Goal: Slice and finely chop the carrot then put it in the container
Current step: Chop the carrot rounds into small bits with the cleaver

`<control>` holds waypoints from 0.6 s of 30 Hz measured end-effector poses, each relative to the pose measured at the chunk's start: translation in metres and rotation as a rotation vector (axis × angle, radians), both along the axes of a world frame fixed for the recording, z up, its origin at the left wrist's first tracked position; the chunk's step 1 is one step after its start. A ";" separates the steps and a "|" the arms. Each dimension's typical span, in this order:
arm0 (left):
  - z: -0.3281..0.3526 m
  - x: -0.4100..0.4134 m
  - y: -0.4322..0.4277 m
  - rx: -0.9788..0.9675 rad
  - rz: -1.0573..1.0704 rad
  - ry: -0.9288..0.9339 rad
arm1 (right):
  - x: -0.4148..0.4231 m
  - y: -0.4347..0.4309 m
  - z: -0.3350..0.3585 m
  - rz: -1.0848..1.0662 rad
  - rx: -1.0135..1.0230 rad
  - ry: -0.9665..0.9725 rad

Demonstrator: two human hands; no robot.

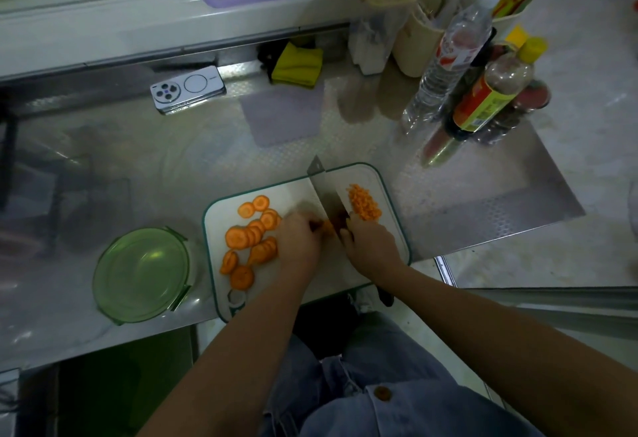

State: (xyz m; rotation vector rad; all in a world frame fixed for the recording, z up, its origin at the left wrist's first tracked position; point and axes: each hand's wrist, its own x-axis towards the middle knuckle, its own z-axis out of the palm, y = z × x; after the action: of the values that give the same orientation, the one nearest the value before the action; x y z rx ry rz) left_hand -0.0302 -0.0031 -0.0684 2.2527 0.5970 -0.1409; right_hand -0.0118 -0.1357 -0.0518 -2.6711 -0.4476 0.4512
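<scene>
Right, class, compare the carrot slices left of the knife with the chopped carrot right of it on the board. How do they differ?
Size: the carrot slices are broad, the chopped carrot tiny bits. Shape: the slices are round discs, the chopped carrot small chunks. Spread: the slices lie loosely overlapped, the chopped carrot in one tight heap. Both are orange and lie on the cutting board.

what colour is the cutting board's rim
Teal green, around a white cutting board, seen in the head view.
</scene>
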 end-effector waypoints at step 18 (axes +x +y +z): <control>-0.001 0.004 -0.003 0.018 0.071 0.146 | -0.005 0.009 0.013 0.076 -0.100 0.075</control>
State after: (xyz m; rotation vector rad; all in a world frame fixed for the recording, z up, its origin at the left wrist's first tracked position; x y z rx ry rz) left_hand -0.0262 -0.0063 -0.0698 2.2479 0.7581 -0.2674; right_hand -0.0166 -0.1267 -0.0388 -2.7287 -0.5182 0.6099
